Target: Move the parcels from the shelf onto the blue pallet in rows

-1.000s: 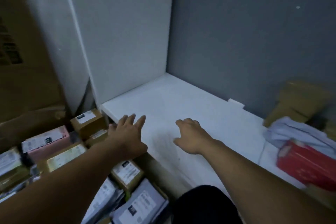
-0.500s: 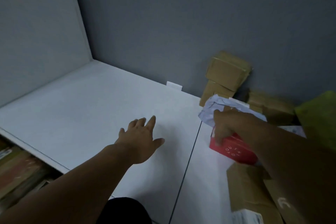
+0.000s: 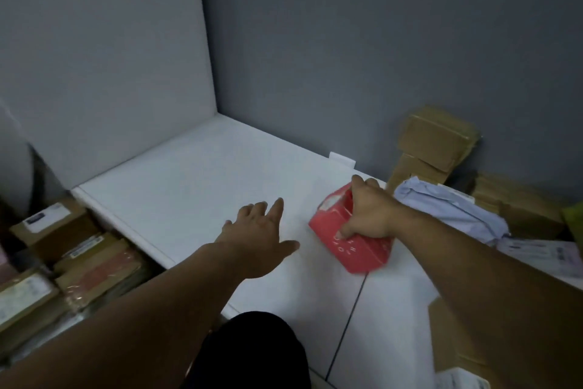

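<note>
Right hand (image 3: 369, 213) grips red box (image 3: 353, 243) mid-shelf (image 3: 189, 186), near back wall. Left hand (image 3: 258, 234) flat, fingers spread, above shelf's front edge, holding nothing.

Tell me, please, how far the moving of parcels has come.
Done: labelled parcels lie below the shelf, at left; no pallet shows. In hand: the right hand grips the red box; the left hand is open. Left: brown boxes and a pale bag by the wall.
</note>
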